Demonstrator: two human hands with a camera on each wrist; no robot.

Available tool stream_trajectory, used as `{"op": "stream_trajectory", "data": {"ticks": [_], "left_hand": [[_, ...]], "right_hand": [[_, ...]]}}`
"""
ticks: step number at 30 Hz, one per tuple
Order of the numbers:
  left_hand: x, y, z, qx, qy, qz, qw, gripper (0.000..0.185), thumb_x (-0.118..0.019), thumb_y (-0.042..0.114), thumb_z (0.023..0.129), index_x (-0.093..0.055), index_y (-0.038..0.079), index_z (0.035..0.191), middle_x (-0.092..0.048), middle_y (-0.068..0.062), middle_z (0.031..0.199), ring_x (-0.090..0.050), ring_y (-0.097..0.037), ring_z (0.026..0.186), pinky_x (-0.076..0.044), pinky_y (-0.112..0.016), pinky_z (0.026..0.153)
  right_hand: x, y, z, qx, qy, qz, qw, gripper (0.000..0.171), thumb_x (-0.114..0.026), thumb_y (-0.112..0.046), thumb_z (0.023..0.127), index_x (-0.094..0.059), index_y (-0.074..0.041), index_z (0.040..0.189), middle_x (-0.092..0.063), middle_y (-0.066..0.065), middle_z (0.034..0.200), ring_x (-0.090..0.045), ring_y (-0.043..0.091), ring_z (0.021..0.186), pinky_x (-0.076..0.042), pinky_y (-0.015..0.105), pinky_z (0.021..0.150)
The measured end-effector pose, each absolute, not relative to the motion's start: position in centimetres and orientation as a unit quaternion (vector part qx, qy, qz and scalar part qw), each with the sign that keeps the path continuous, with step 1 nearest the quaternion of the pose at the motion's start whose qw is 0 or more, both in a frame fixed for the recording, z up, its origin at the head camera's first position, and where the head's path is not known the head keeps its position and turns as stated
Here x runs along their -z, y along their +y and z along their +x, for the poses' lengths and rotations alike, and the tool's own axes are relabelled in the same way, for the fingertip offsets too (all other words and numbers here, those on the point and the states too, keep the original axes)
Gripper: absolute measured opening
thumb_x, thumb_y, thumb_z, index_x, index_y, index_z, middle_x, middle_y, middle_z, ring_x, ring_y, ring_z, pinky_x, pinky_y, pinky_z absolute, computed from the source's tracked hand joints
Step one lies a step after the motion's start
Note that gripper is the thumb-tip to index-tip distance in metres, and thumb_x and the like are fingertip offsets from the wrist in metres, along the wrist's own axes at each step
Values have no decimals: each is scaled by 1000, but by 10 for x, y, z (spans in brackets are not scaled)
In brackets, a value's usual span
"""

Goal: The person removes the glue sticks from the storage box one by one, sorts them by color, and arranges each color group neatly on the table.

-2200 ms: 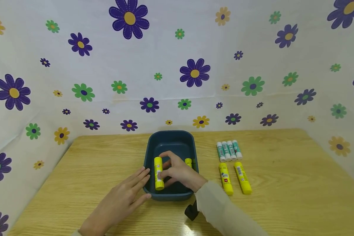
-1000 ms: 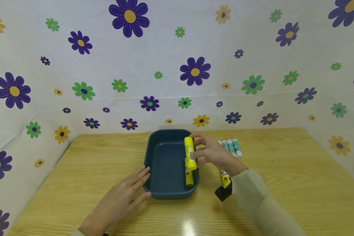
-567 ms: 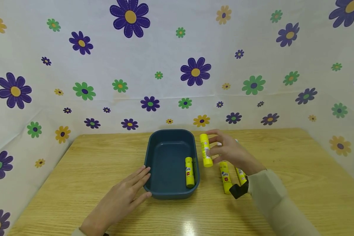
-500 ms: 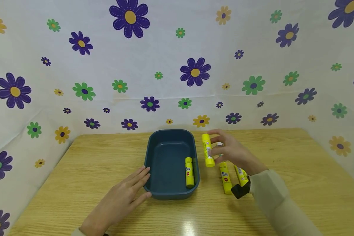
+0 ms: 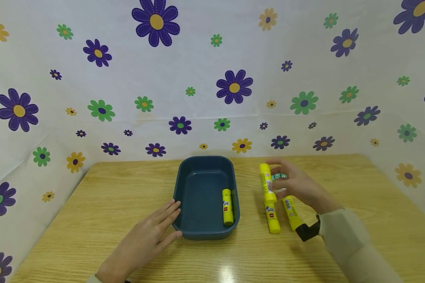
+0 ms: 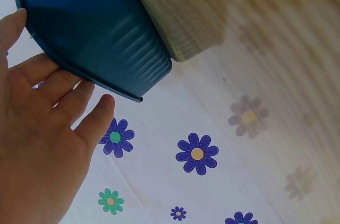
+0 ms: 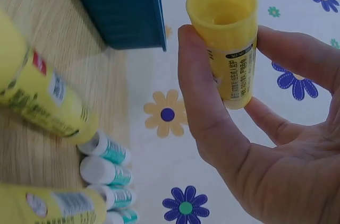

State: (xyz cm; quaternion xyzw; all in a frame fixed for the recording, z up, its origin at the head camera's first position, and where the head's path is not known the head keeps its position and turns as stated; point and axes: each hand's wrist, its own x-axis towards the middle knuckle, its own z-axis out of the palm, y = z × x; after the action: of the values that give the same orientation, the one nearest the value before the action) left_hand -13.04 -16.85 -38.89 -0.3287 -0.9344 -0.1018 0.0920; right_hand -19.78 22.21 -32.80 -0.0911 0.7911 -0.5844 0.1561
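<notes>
My right hand [image 5: 299, 184] pinches a yellow glue stick [image 5: 267, 182] between thumb and fingers, to the right of the dark blue bin [image 5: 200, 200]. In the right wrist view the glue stick's hollow base end [image 7: 222, 9] faces the camera. My left hand [image 5: 145, 237] lies with straight fingers against the bin's left rim; the left wrist view shows fingertips [image 6: 79, 88] at that rim. Another yellow glue stick [image 5: 228, 207] lies along the bin's right wall. On the table, two more yellow glue sticks, one on the left [image 5: 272, 221] and one on the right [image 5: 290, 212], lie partly behind the held one and the hand.
Several small white and green glue sticks [image 7: 109, 173] lie in a row on the wooden table [image 5: 127, 188], mostly covered by my right hand in the head view. A white cloth with printed flowers [image 5: 198, 59] stands behind and at both sides.
My right hand has lifted the yellow glue stick out of the bin's left side and carried it rightward, over the rim, to above the glue sticks on the table. My left hand has stayed at the rim.
</notes>
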Motion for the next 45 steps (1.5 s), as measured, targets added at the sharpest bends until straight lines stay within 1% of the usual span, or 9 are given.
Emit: {"op": "stream_trajectory", "data": {"ticks": [6, 10, 17, 25, 34, 40, 45], "left_hand": [[390, -169, -130, 102, -934, -330, 95, 60, -43, 49, 93, -47, 4, 133, -32, -4, 145, -24, -18, 134, -38, -38, 99], [391, -169, -130, 105, -933, -331, 98, 60, -42, 49, 93, -47, 4, 133, -32, -4, 145, -24, -18, 134, -38, -38, 99], [390, -170, -130, 102, -933, -332, 97, 61, -41, 50, 93, -46, 4, 133, -31, -4, 146, -24, -19, 134, -38, -38, 99], [389, -170, -130, 111, -932, -332, 97, 60, -44, 48, 93, -47, 4, 133, -32, -4, 145, -25, -19, 133, -40, -37, 97], [388, -170, -130, 112, -931, -332, 98, 60, -43, 49, 93, -47, 4, 133, -33, -5, 145, -26, -19, 133, -40, -37, 97], [388, -169, -130, 109, -932, -333, 97, 59, -45, 48, 93, -48, 4, 132, -33, -5, 145, -26, -19, 133, -39, -37, 98], [388, -169, -130, 101, -934, -329, 96, 59, -44, 48, 93, -48, 4, 132, -33, -6, 145, -26, -19, 133, -39, -38, 98]], "right_hand": [[333, 238, -193, 556, 812, -75, 159, 71, -66, -12, 82, -25, -12, 140, -30, 26, 135, -52, 35, 98, -53, 43, 72], [339, 250, -190, 545, 821, -72, 156, 71, -66, -13, 82, -26, -12, 140, -31, 26, 134, -52, 35, 98, -54, 43, 72], [343, 268, -186, 538, 827, -73, 147, 71, -65, -10, 81, -25, -10, 139, -33, 28, 131, -53, 35, 97, -54, 44, 72], [347, 288, -180, 524, 838, -57, 142, 77, -66, -12, 82, -19, -4, 142, -31, 31, 132, -51, 37, 102, -54, 43, 71], [356, 299, -174, 506, 848, -39, 151, 74, -66, -9, 81, -21, 0, 139, -31, 33, 129, -52, 36, 100, -54, 43, 70], [365, 302, -171, 500, 849, -41, 166, 74, -67, -8, 80, -21, 2, 138, -29, 35, 127, -54, 33, 95, -55, 43, 68], [371, 298, -169, 476, 863, -40, 164, 72, -68, -6, 78, -25, 3, 135, -32, 36, 124, -51, 37, 98, -55, 42, 67]]}}
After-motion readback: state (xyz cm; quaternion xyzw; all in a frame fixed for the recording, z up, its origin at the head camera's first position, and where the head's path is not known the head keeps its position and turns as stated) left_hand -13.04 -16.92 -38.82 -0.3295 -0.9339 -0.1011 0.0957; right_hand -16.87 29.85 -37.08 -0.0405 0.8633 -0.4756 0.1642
